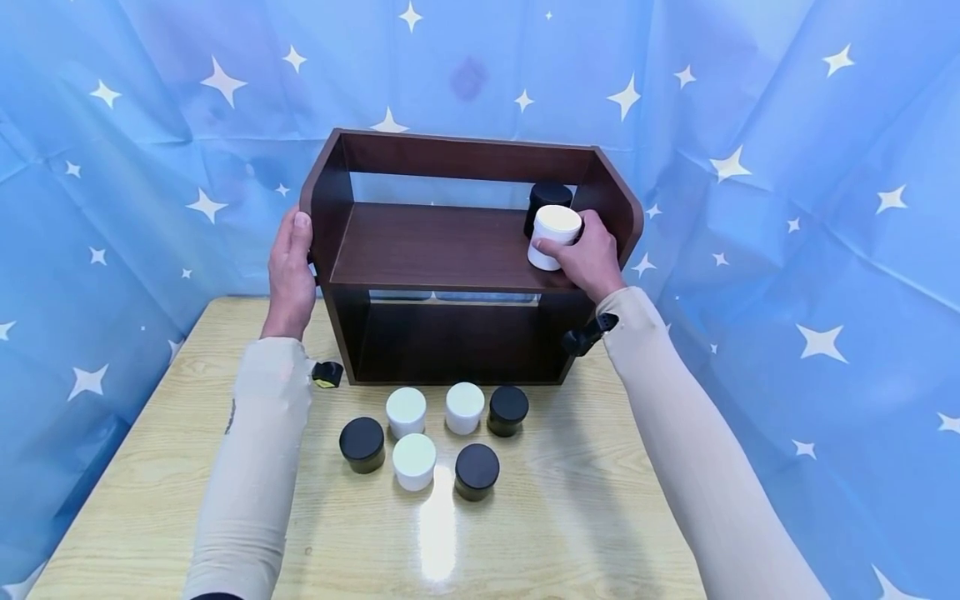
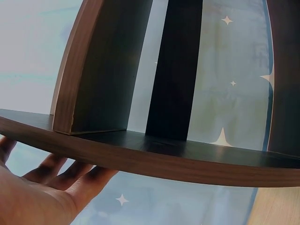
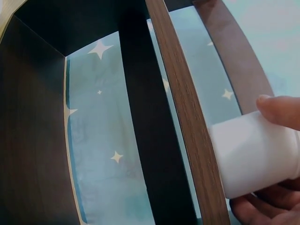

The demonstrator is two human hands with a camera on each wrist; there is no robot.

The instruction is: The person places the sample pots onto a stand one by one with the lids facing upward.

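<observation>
In the head view my right hand (image 1: 595, 257) grips a white lidded jar (image 1: 553, 242) at the right end of the upper shelf. Thumb and fingers lie on either side of that white jar (image 3: 260, 152) in the right wrist view. Behind it a black jar (image 1: 547, 198) is partly hidden. My left hand (image 1: 291, 271) rests against the outer left side of the dark brown two-tier shelf unit (image 1: 420, 246). From the left wrist, the fingers (image 2: 91, 180) of that hand extend flat along the side panel (image 2: 164, 164).
Several loose jars sit on the wooden table (image 1: 600, 517) before the unit: white ones such as this jar (image 1: 414, 461) and black ones such as this jar (image 1: 477, 471). The lower compartment (image 1: 457, 342) holds no jars. A blue star-patterned curtain (image 1: 787, 208) hangs behind.
</observation>
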